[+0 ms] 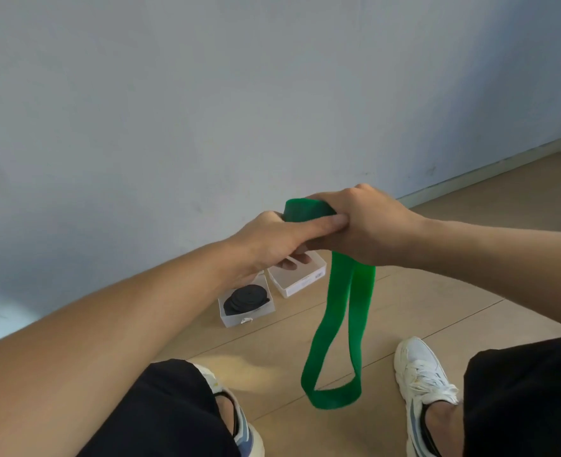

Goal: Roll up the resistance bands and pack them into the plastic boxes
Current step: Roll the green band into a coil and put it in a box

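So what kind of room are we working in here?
Likely a bare indoor room, at floor level: a plain painted wall, a wood-look floor with a skirting board, and two plastic boxes set on the floor.

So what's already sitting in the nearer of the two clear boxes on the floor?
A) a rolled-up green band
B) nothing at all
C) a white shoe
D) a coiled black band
D: the nearer plastic box holds a coiled black band, while the green band hangs down from the left hand and right hand, which both grip its top.
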